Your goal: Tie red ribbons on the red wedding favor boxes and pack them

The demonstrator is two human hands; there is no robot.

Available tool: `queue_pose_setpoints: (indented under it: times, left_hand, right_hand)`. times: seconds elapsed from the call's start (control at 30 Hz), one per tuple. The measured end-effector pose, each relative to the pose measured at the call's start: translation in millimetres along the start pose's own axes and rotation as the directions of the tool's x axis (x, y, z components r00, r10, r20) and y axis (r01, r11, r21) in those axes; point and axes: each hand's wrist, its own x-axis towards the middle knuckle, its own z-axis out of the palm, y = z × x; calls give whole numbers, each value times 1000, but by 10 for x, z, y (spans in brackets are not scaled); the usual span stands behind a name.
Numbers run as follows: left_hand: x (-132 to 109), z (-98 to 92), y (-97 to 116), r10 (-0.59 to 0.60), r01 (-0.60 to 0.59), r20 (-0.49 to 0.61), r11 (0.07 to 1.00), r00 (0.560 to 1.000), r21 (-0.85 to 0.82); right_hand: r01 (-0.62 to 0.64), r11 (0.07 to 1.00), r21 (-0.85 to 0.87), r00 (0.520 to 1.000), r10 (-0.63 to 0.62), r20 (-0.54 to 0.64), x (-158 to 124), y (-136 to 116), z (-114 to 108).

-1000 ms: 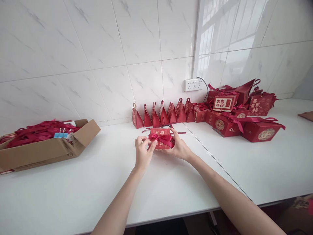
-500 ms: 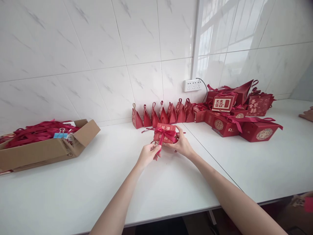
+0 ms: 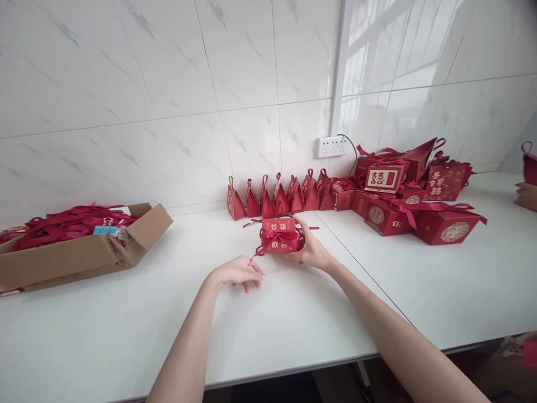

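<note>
A small red gift box (image 3: 279, 226) with gold lettering is on the white table, a dark red ribbon bow (image 3: 282, 239) tied across its front. My right hand (image 3: 312, 249) grips the box by its right side, thumb and fingers around the edge. My left hand (image 3: 240, 273) is just in front and to the left of the box, fingers apart and slightly bent. One ribbon tail (image 3: 259, 253) reaches down to the back of that hand; nothing shows between its fingers.
Several pointed red boxes (image 3: 276, 197) line the wall behind. Right, red boxes (image 3: 386, 215) are piled with ribbons. Left, an open cardboard box (image 3: 67, 268) holds red ribbons (image 3: 75, 224). Another person's hand (image 3: 527, 196) holds a red box at the right edge.
My left hand has let go of the ribbon and moved left and down. The box front has tilted toward me, in my right hand. The other person's hand now shows a red box.
</note>
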Motion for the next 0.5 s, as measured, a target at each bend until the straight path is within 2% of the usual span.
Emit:
queue_pose_setpoints:
  times: [0.03, 0.1, 0.13, 0.2, 0.27, 0.33, 0.43, 0.5]
  left_hand:
    - [25, -34, -23, 20, -24, -154, 999, 988, -27]
    - [95, -69, -63, 63, -93, -433, 994, 899, -49]
    - [133, -65, -72, 90, -130, -530, 991, 843, -40]
    - [191, -16, -58, 158, -216, -653, 976, 740, -8]
    - [212, 78, -8, 241, -314, -708, 949, 664, 28]
    - [201, 189, 51, 330, -423, -705, 905, 628, 46]
    - [186, 317, 95, 419, -538, -665, 842, 618, 30]
    - [206, 352, 83, 413, -551, -644, 835, 644, -15]
  right_hand:
    - [-8, 1000, -2, 1000, 8, 9, -5, -14, -1]
    - [-24, 1000, -1, 999, 24, 23, -15, -53, 2]
    - [-34, 999, -1, 999, 34, 28, -19, -73, 5]
    - [-50, 999, -5, 998, 51, 34, -25, -107, 13]
    - [-57, 998, -11, 998, 57, 33, -27, -127, 21]
    - [-41, 999, -7, 998, 42, 37, -27, -131, 28]
    - [0, 1000, 1, 999, 0, 53, -28, -117, 38]
    - [20, 1000, -2, 998, -20, 56, -29, -104, 43]
